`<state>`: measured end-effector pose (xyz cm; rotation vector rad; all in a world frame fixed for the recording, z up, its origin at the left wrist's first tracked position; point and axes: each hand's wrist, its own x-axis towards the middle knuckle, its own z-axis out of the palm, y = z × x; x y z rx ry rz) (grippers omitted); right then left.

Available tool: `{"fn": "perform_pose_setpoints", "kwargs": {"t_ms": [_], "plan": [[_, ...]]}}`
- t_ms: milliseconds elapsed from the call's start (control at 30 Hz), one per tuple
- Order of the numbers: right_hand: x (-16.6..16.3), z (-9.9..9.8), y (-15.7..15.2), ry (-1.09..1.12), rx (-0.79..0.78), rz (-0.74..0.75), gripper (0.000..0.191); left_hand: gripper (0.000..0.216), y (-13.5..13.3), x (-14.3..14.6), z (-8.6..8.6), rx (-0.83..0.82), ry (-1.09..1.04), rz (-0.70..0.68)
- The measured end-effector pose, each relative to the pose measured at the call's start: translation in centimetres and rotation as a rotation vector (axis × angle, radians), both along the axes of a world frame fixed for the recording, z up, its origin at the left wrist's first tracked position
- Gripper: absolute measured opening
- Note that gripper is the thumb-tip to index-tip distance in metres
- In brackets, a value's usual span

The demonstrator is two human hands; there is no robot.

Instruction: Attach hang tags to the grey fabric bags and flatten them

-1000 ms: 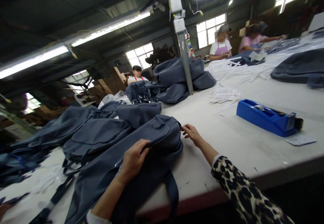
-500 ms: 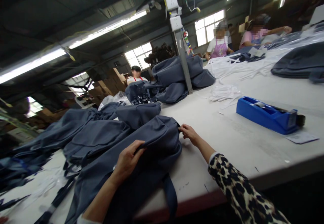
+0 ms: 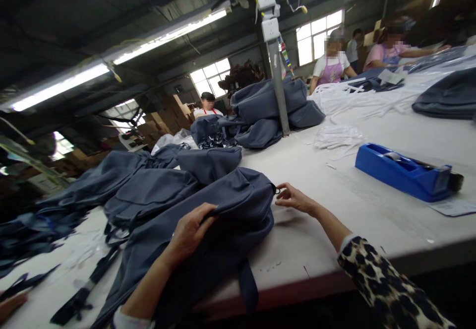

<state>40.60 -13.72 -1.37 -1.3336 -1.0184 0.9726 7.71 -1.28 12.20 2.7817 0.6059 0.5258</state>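
A dark blue-grey fabric bag lies along the front of the table, its far end pointing right. My left hand pinches a fold of its near side between thumb and fingers. Beside the bag's right end is my right hand, thumb and fingers apart with nothing seen between them. A small dark loop or pull sticks out from the bag right at those fingertips; whether they touch it I cannot tell. One strap hangs from the bag over the table edge.
More blue-grey bags are heaped left and behind. A blue tape dispenser stands right on the white table. A metal post rises beyond, near white strips. Another person's hand shows bottom left; several people work behind.
My right hand has come away slightly to the right from the bag's end, its fingers loosening. My left hand keeps its grip. The view has shifted a little.
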Motion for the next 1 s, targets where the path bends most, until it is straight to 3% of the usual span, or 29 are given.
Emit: {"fn": "perform_pose_setpoints", "kwargs": {"t_ms": [100, 167, 367, 567, 833, 933, 1000], "plan": [[-2.8, 0.3, 0.2, 0.002, -0.087, 0.133, 0.049, 0.020, 0.1, -0.2, 0.2, -0.003, -0.014, -0.017], [-4.6, 0.2, 0.6, 0.023, -0.059, 0.139, 0.048, 0.021, 0.1, -0.2, 0.2, -0.009, -0.024, -0.022], [-6.6, -0.4, 0.1, 0.064, 0.118, 0.004, 0.042, 0.024, 1.2, -0.3, 0.2, -0.074, -0.109, 0.016], [-7.6, -1.2, -2.5, 0.094, 0.143, -0.158, 0.045, 0.029, 3.0, -0.5, -0.5, -0.140, -0.252, 0.101], [-7.3, -2.0, -2.9, -0.063, 0.042, -0.227, 0.047, 0.022, -0.7, -0.7, -0.4, 0.092, -0.108, 0.041], [-6.6, -0.4, -4.0, -0.198, 0.067, -0.347, 0.041, 0.021, -2.0, -0.8, -0.2, 0.154, -0.056, 0.019], [-6.7, 2.0, -4.9, -0.447, 0.180, -0.441, 0.053, 0.021, -2.6, -0.6, -0.2, 0.187, -0.012, 0.004]]}}
